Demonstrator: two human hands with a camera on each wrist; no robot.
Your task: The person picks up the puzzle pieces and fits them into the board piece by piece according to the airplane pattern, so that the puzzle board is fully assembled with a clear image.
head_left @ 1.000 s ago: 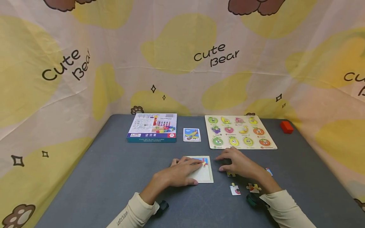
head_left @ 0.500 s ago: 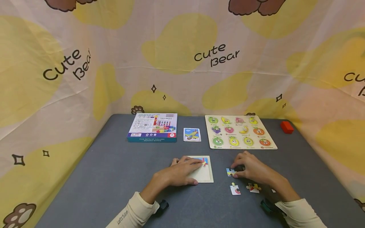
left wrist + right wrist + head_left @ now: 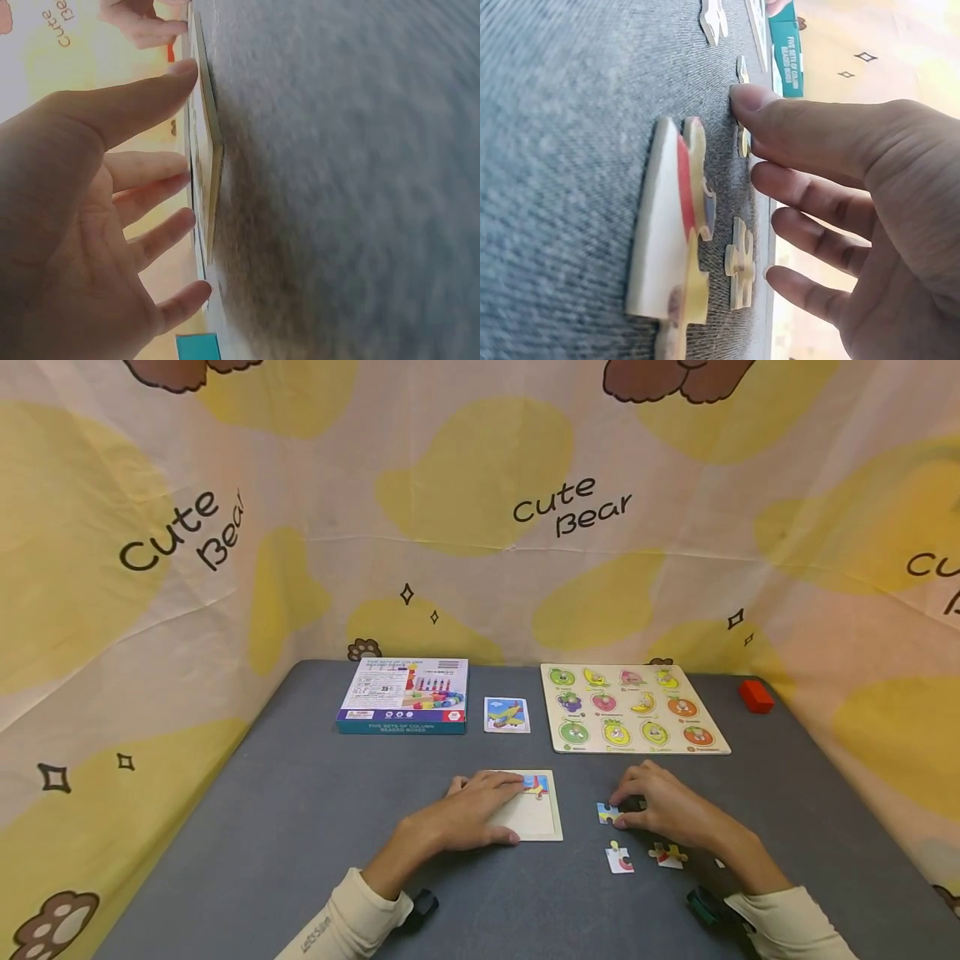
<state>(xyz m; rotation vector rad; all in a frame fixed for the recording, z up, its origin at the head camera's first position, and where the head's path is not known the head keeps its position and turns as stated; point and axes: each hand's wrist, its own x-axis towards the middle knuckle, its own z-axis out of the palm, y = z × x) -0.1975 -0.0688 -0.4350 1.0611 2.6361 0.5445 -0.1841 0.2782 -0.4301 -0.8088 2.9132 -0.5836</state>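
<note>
My left hand (image 3: 468, 814) lies over the left side of a small cream puzzle tray (image 3: 534, 827), fingers extended across it. In the left wrist view its thumb and fingers are spread along the tray's edge (image 3: 214, 180). A blue-and-red picture piece (image 3: 536, 786) sits in the tray's upper right, partly hidden by fingertips. To the right, my right hand (image 3: 663, 806) pinches a blue-and-yellow puzzle piece (image 3: 606, 816) between thumb and index finger, low at the table. Nearby lie a white-and-pink puzzle piece (image 3: 619, 859) and a red-and-yellow puzzle piece (image 3: 667, 855).
Behind the tray are a boxed bead set (image 3: 401, 697), an airplane picture card (image 3: 507, 715) and a fruit board (image 3: 637, 710). A red block (image 3: 756, 696) sits at the far right corner. One more white piece (image 3: 720, 863) shows beside the right wrist.
My right hand has moved right from near the tray to the blue-and-yellow piece and taken hold of it. The left fingers have drawn back slightly, uncovering more of the picture piece in the tray.
</note>
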